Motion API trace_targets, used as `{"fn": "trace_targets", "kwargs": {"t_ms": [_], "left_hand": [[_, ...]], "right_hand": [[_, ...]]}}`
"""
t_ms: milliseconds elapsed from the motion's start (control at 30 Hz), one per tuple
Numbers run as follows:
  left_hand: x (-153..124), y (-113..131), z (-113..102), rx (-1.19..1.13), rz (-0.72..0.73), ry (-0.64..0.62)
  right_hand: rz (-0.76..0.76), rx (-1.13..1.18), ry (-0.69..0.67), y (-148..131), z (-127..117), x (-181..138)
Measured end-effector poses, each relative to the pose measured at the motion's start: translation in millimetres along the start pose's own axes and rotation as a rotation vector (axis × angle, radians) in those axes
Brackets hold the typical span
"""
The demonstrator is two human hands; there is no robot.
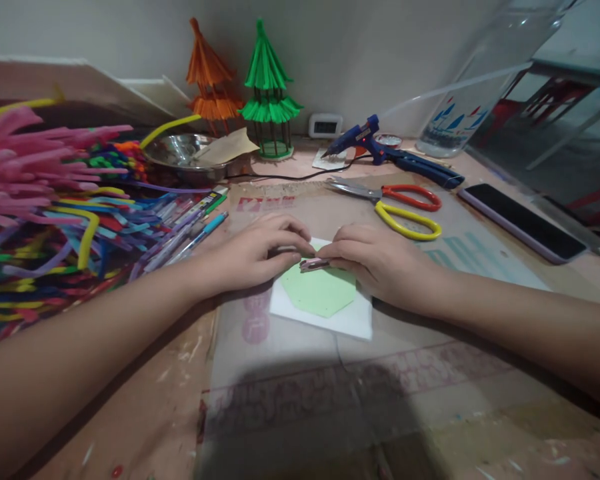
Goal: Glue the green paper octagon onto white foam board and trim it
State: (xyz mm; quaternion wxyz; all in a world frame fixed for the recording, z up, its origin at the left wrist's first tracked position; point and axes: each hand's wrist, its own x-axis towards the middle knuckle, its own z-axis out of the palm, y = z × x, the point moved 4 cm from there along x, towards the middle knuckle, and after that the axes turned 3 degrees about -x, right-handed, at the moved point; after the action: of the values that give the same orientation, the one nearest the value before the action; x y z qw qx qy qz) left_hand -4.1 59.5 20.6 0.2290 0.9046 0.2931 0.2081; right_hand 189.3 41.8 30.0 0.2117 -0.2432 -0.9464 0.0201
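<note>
A light green hexagon point(319, 291) lies on a white sheet point(353, 320) on the cardboard work surface. My left hand point(253, 257) rests on the sheet's upper left, fingers curled and pressing down at the hexagon's top edge. My right hand point(375, 260) is closed around a thin pen-like tool point(314, 265), its tip held against the hexagon's top edge. The fingertips of both hands almost touch.
Yellow-and-orange scissors point(395, 203), a blue glue gun point(390, 153) and a phone point(523, 222) lie to the right. Pipe cleaners point(45, 213) and pens point(195, 227) pile at left. A metal bowl point(185, 153) and two paper pagodas, orange point(211, 80) and green point(269, 87), stand behind.
</note>
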Motion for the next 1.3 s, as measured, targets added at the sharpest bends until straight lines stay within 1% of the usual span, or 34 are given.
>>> {"fn": "trace_targets", "kwargs": {"t_ms": [200, 600, 1000, 1200, 1267, 1300], "left_hand": [[-0.8, 0.7, 0.2, 0.029, 0.032, 0.015], [-1.0, 1.8, 0.1, 0.011, 0.052, 0.011], [-0.2, 1.5, 0.1, 0.033, 0.03, -0.003], [-0.5, 2.3, -0.7, 0.046, 0.02, -0.018], [-0.9, 2.5, -1.0, 0.041, 0.02, -0.017], [-1.2, 2.7, -1.2, 0.04, 0.019, -0.016]], "right_hand": [[-0.044, 0.099, -0.025, -1.9, -3.7, -0.6], [-0.073, 0.115, -0.051, -9.1, -8.1, -4.1], [-0.096, 0.17, -0.089, -11.4, -9.3, -12.2], [-0.12, 0.205, -0.139, -13.8, -10.8, -14.9], [-0.101, 0.264, -0.146, -14.5, -12.6, -15.3], [-0.068, 0.291, -0.133, -14.2, -14.3, -14.9]]}}
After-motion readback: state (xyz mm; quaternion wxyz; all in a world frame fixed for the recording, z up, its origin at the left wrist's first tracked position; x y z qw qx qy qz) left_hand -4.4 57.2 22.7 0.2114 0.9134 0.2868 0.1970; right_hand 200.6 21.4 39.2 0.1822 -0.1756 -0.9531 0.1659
